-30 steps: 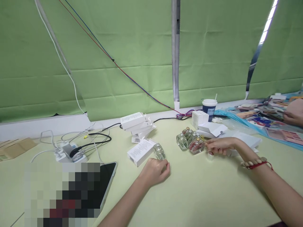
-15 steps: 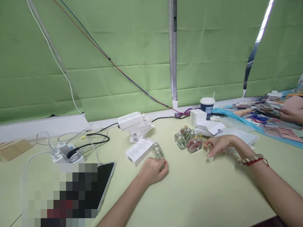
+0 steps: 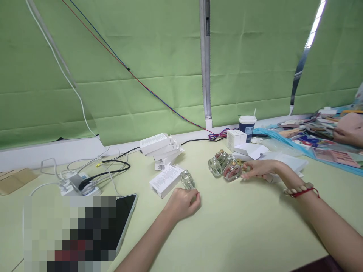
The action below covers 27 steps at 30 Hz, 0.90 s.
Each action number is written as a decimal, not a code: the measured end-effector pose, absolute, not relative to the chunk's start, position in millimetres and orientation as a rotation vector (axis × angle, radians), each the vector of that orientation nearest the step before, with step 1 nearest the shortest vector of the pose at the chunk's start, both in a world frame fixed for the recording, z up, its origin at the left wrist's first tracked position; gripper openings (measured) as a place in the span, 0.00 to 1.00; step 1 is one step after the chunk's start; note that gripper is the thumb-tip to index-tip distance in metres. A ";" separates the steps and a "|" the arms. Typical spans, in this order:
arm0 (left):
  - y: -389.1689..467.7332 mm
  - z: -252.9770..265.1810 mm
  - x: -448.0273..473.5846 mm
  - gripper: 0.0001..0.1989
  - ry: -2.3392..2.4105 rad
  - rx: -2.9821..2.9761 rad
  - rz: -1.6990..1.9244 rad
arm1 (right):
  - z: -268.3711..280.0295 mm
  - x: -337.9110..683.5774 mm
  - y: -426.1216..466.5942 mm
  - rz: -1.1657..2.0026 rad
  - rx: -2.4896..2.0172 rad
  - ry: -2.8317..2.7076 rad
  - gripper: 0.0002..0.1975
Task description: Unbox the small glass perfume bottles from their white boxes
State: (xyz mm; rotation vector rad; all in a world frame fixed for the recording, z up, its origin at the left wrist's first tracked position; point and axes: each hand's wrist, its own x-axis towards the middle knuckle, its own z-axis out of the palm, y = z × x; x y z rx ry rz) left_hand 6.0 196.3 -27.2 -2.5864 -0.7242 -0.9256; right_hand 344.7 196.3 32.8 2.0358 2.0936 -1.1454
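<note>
Head view: green blinds [image 3: 153, 56] fill the back, and below them spreads a pale worktop [image 3: 238, 230]. At its near left lies a dark tablet [image 3: 126, 213], partly covered by coarse squares. White boxes [image 3: 159, 145] sit in an uneven stack towards the back.

The left hand [image 3: 183, 204] rests low in the middle, its fingers folded into a loose fist with nothing seen in it. The right hand [image 3: 259, 170] reaches in beside the bottle group, fingers bent down at the red bottle's near right side. Whether they pinch anything there is too small to tell.

Behind the right hand stand a lidded cup [image 3: 246, 126] and, just beside it, a small carton [image 3: 236, 140]. One white box [image 3: 166, 181] lies flat between the stack and the left hand.

Smallest are the bottles. A red bottle [image 3: 232, 172] and a green bottle [image 3: 214, 167] front a close group, perhaps four in all. A clear bottle [image 3: 187, 179] is apart from them, between the flat box and the left hand.

Judging by this layout, the work is partway: most bottles are gathered, one remains outside the group.
</note>
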 end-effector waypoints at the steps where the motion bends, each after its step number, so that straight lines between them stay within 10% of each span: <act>1: 196.2 -27.1 6.0 0.13 -0.726 -2.584 -0.927 | 32.1 344.4 197.1 -1.147 2.063 2.100 0.28; 27: 200.8 -23.8 9.2 0.14 -0.847 -2.440 -1.104 | 23.5 366.4 205.5 -1.414 2.077 2.197 0.22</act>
